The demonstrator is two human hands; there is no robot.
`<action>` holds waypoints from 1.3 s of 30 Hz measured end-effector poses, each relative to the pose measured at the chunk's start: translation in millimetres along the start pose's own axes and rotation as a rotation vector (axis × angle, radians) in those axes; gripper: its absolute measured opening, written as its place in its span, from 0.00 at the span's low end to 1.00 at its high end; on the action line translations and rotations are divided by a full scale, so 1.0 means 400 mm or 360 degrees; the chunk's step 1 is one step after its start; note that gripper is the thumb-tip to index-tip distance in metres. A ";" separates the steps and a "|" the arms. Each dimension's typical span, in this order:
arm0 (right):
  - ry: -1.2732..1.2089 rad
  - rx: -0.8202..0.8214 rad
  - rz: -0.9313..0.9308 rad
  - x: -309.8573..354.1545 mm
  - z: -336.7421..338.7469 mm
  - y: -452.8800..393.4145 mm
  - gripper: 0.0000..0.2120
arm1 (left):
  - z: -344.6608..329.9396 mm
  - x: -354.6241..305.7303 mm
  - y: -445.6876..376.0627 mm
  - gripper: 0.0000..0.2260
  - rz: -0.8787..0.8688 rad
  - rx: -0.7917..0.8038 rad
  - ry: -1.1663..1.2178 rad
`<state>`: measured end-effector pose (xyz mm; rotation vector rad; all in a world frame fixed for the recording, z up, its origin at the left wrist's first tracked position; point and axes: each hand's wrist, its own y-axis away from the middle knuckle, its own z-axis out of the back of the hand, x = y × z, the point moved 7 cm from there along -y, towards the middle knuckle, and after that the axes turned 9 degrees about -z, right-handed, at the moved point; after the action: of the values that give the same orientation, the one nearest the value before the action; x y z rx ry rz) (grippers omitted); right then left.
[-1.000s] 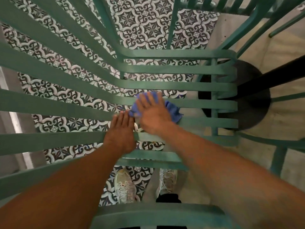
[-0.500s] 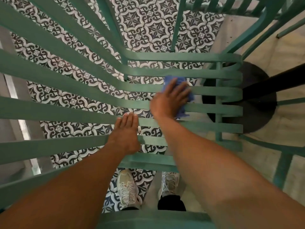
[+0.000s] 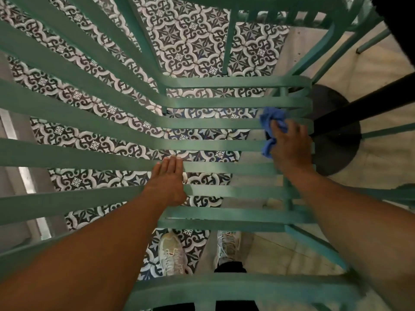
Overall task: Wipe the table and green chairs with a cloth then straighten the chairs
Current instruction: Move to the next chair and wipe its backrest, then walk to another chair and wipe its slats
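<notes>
Wiping the green chair [image 3: 220,144] seat slats — right hand [image 3: 289,142] pressing blue cloth [image 3: 272,122] at three o'clock, fingers curled on it; left hand [image 3: 168,182] bracing flat, fingers together. Next, probably needing another slat.

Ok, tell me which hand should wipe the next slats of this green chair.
Right. The right hand already grips the blue cloth at the seat's right edge, while the left hand lies flat on a slat, steadying the chair.

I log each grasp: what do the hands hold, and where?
The right hand grips the bunched blue cloth under its fingers; the left hand rests flat on a chair slat.
</notes>
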<state>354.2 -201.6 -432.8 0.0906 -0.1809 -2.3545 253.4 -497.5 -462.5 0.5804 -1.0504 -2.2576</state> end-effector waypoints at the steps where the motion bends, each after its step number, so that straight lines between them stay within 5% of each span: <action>1: -0.0044 0.0063 -0.0152 -0.027 0.008 0.007 0.26 | 0.000 -0.002 0.000 0.43 -0.0004 0.0001 0.0001; 4: -0.0086 0.0336 -0.0352 0.022 0.001 0.094 0.27 | -0.001 -0.022 0.007 0.43 -0.0013 0.0033 0.0024; 10: -0.0370 0.1164 -0.0129 0.329 -0.011 0.332 0.19 | 0.008 -0.121 0.078 0.35 -0.0274 0.0199 -0.0098; 16: -0.0566 0.0616 -0.0526 0.210 0.335 0.392 0.19 | 0.208 -0.196 0.251 0.33 -0.0439 -0.0295 -0.0352; 22: -0.0739 0.0246 -0.1119 0.004 0.581 0.757 0.22 | 0.287 -0.445 0.562 0.28 -0.0945 -0.0410 -0.0666; 31: -0.1139 0.0553 -0.2175 -0.157 0.465 1.528 0.22 | -0.075 -0.781 0.864 0.28 -0.1573 0.0034 -0.1268; 39: -0.1525 0.0650 -0.2614 -0.191 0.354 2.013 0.21 | -0.463 -0.996 1.069 0.27 -0.1819 0.0354 -0.1851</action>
<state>950.8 -698.4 -165.3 -1.1128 -1.5290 -3.6464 793.5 -559.4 -178.7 -0.2832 -1.7989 -3.6699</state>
